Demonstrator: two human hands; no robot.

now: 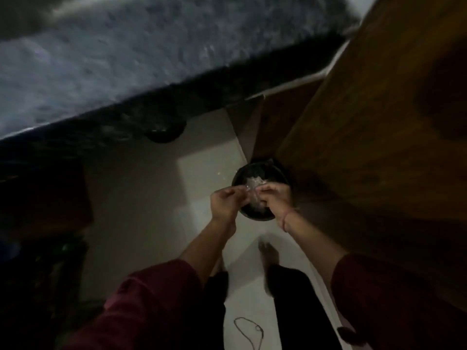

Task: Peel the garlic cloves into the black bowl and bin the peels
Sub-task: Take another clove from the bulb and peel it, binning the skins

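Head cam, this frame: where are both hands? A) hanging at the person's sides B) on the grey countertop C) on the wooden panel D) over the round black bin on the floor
D: the left hand and right hand pinch pale peels between them, over the black bin.

— Light?
— Dim all over, I log. The floor (pixel 202 185) is the brightest patch, and a hard-edged shadow cuts across it. The left edge goes to black.
— Sharpness?
— Poor. Grey worktop (pixel 126 59) smeared by motion, wooden panel (pixel 366 122) soft. Faint glint on the peels (pixel 252 184). Straight edges bow, wide lens.
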